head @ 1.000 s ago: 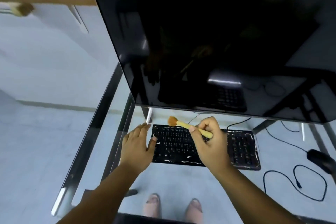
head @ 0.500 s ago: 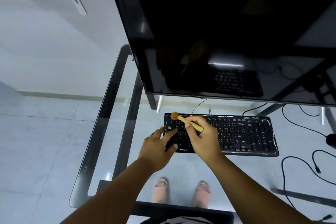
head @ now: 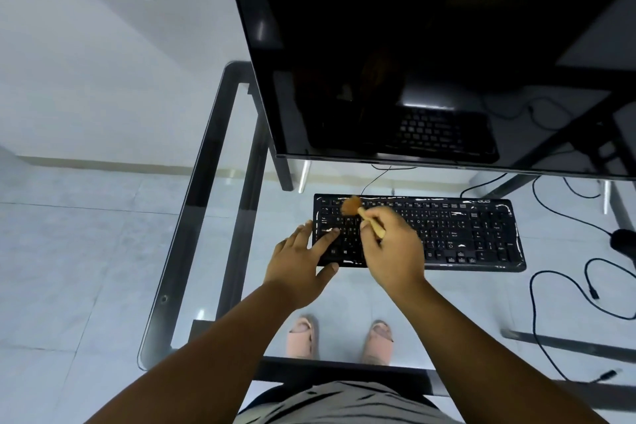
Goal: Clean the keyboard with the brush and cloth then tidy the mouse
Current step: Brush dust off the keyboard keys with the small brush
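Head view, looking down through glass desk (head: 206,162) with dark metal frame. Black keyboard (head: 457,234) lying flat on glass, below bottom edge of large dark monitor (head: 430,45), white scuffs along its borders. Left hand (head: 297,268) at keyboard's left end, palm down, fingers spread, fingertips (head: 330,236) resting on leftmost keys, thumb along front edge; nothing gripped, just pressing down. Right hand (head: 395,251) over left-centre of keyboard, fingers closed around pale wooden handle of brush (head: 361,213). Brush angled up-left, brown bristle head blurred, touching or just above top-left key rows — cannot tell which. Handle's butt end poking out above knuckles. Mouse (head: 624,241) dark, at far right edge of frame, partly cut off, well apart from keyboard. Black cable (head: 564,282) looping near mouse, right of keyboard. Another thin cord running from keyboard's back edge up under monitor. Cloth not visible. Through glass: feet in pink sandals (head: 339,341) on pale tiled floor (head: 69,251). Striped garment at bottom edge of frame. Keyboard reflected faintly in monitor screen.
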A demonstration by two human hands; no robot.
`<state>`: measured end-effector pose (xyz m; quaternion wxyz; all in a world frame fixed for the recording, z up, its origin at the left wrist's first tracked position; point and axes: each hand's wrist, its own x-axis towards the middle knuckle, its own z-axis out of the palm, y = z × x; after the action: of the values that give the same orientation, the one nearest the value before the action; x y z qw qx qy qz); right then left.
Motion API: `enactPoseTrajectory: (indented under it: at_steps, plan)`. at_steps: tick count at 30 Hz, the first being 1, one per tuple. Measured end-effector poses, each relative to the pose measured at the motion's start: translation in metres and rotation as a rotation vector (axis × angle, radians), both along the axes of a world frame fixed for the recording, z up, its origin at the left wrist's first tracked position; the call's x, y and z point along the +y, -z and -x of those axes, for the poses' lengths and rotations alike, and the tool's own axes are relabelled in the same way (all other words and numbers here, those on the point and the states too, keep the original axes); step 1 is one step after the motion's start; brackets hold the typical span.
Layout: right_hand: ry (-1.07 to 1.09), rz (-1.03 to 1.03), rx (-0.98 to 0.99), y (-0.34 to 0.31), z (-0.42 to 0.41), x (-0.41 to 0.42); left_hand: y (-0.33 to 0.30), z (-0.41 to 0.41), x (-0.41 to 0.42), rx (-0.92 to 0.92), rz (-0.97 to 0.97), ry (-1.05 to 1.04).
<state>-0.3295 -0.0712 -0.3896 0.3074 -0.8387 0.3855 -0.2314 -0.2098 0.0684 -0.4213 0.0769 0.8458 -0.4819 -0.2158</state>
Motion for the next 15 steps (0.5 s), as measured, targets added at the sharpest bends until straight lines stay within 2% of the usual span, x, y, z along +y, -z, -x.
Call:
enactPoseTrajectory:
  at_steps: [3,5,7,9,12,14,15]
  plan:
    - [-0.094,-0.073,-0.069,-0.001,0.008,-0.001,0.0,-0.001,-0.001,-0.004,0.002,-0.001]
    - [-0.187,-0.1,-0.002,-0.001,0.013,0.001,0.001,-0.002,-0.001,-0.009,0.01,0.0]
    - [-0.096,-0.052,0.052,0.005,0.02,0.0,0.001,-0.003,-0.001,-0.013,0.023,-0.002]
    - [0.054,-0.061,0.012,0.007,0.026,-0.004,0.001,-0.001,-0.001,-0.01,0.016,-0.013]
    - [-0.045,-0.153,-0.057,0.004,0.027,-0.007,0.001,0.006,-0.001,-0.014,0.027,-0.083]
    - [-0.117,-0.137,0.02,0.002,0.028,-0.008,0.0,0.012,-0.002,-0.053,0.1,-0.121]
    - [-0.075,-0.11,0.059,0.003,0.03,-0.011,-0.001,0.015,-0.004,-0.068,0.137,-0.124]
